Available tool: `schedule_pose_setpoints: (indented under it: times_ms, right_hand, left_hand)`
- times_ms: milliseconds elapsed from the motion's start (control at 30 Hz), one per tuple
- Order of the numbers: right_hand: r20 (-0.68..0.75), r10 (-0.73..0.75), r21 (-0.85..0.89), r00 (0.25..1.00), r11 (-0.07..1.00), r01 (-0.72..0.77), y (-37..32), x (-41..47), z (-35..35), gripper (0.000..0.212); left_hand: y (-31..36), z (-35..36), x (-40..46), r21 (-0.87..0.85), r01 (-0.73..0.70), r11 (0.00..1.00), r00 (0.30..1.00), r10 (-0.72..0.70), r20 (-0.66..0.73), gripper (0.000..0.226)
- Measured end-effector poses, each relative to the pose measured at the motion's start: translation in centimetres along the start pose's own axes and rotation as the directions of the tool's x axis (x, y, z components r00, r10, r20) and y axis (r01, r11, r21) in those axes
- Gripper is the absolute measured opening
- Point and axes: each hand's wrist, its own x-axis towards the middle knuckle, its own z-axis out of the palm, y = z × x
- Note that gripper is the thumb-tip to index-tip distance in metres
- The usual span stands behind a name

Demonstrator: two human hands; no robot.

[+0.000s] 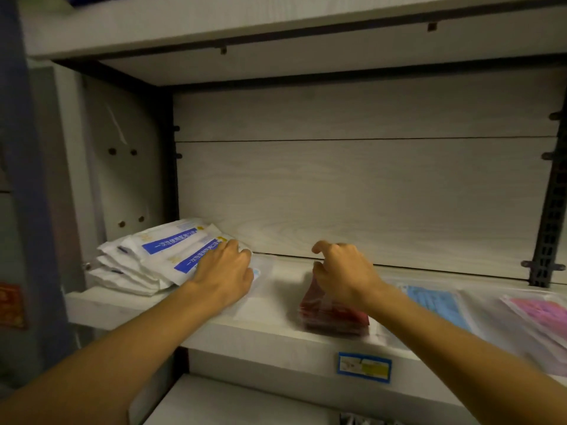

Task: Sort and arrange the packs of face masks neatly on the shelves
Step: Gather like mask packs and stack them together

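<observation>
Head view: our left hand (225,273) presses flat on the white mask packs (147,259); our right hand (340,274) pinches the red pack (333,317) (blurred).

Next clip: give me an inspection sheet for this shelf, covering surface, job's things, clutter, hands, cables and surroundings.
Surface: pale wood-grain shelf, dim light.
Job's things: white packs with blue labels piled loosely at the left end; clear pack beside them; red packs stacked mid-shelf; blue pack and pink packs lying flat at right.
Clutter: nothing seen.
Hands: left hand rests flat on the white packs and the clear pack; right hand has curled fingers at the top of the red packs, grip blurred.
Cables: nothing seen.
Surroundings: blue price tag on the shelf edge; another shelf above.
</observation>
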Motion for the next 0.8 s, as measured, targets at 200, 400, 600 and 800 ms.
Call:
schedule_pose_setpoints:
  times_ms: [200,400,600,800]
  right_hand:
    - [0.006,0.023,0.008,1.000,1.000,-0.023,-1.8,0.9,0.4,0.037]
    - [0.095,0.181,0.090,0.979,0.978,-0.189,-5.5,3.4,1.4,0.038]
    - [0.250,0.410,0.231,0.877,0.854,-0.466,-8.9,4.8,4.4,0.036]
    - [0.367,0.576,0.300,0.731,0.670,-0.679,-11.0,6.4,6.5,0.033]
  left_hand:
    - [-3.2,0.4,1.3,0.046,0.009,0.999,1.000,-0.008,-0.022,0.034]
    - [-7.3,0.3,2.6,0.008,-0.040,0.999,0.999,0.041,-0.035,0.035]
    - [-11.4,0.6,3.7,0.011,-0.107,0.994,0.994,0.108,-0.033,0.033]
    - [-13.2,2.0,4.8,0.066,-0.221,0.973,0.975,0.223,-0.025,0.037]
